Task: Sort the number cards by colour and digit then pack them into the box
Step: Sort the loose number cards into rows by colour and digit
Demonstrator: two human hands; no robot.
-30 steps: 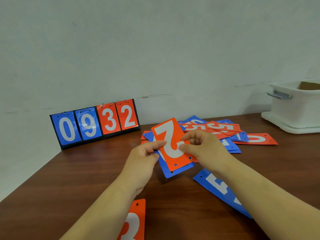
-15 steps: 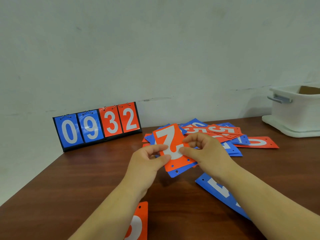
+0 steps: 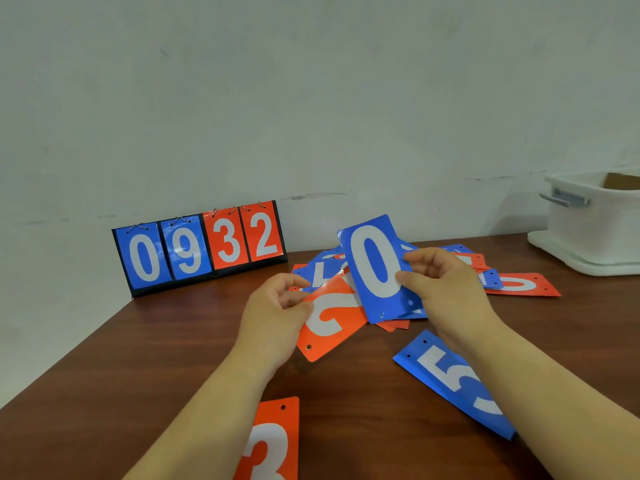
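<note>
Sorting stage, mid-split; nothing we can see has gone into the box yet. The left hand (image 3: pixel 277 308) pinches the glossy orange plastic card with a white 2 (image 3: pixel 332 322) by its upper left edge, the card tilted and low over the dark brown wooden table (image 3: pixel 138 358). The right hand (image 3: pixel 446 289) pinches the glossy blue plastic card with a white 0 (image 3: pixel 375 268) at its right edge, thumb on the face, holding it nearly upright and facing us; its lower left corner overlaps the orange 2. More blue edges show behind the 0, and we cannot tell whether they are held with it or lie on the heap. We judge the two cards are being parted by colour. Next move, as we read it: each card needs its own place on the table, orange apart from blue, digits in order. An orange card with a white 3 (image 3: pixel 273 441) lies flat near the left forearm and a blue card with a white 5 (image 3: pixel 446 375) lies flat under the right forearm, likely seeds of the two groups. The unsorted heap of mixed orange and blue cards (image 3: pixel 491 278) lies just behind both hands, partly hidden by them. The white plastic box with a grey handle (image 3: pixel 595 223) stands well apart at the table's far right. A black flip scoreboard reading 0932 (image 3: pixel 201 247) stands by the wall, far left
</note>
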